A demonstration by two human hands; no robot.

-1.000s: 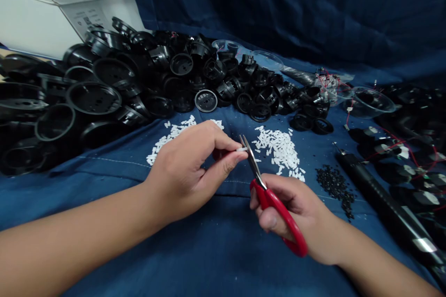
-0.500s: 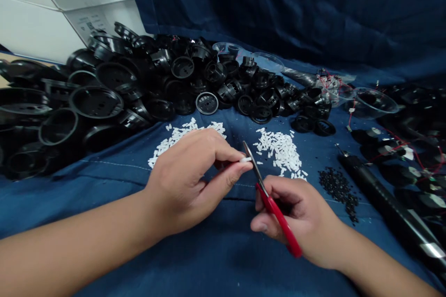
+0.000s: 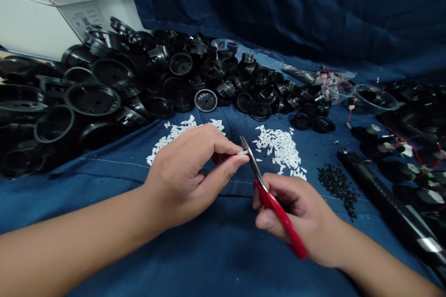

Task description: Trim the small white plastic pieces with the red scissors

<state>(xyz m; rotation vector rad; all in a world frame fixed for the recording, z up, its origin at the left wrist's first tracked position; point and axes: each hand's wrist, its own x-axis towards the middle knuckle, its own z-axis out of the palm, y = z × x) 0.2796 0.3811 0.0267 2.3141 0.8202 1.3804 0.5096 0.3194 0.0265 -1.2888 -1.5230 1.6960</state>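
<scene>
Between the thumb and fingertips of my left hand is pinched a small white plastic piece, its end sticking out to the right. My right hand grips red-handled scissors whose metal blades point up and left. The blades lie at the free end of the white piece; whether they touch it I cannot tell. Behind my left hand spreads a pile of white pieces, partly hidden by the hand. A second pile of white pieces lies beyond the scissors.
Black round plastic housings are heaped along the back and left. Tiny black bits lie at right beside a long black electric screwdriver. Clear plastic bowls and parts with red wires stand farther right. Blue cloth covers the surface.
The scissor blades look a little more open, and the red handles have shifted slightly down and right. My left hand still pinches the white piece; the whole view has shifted slightly.
</scene>
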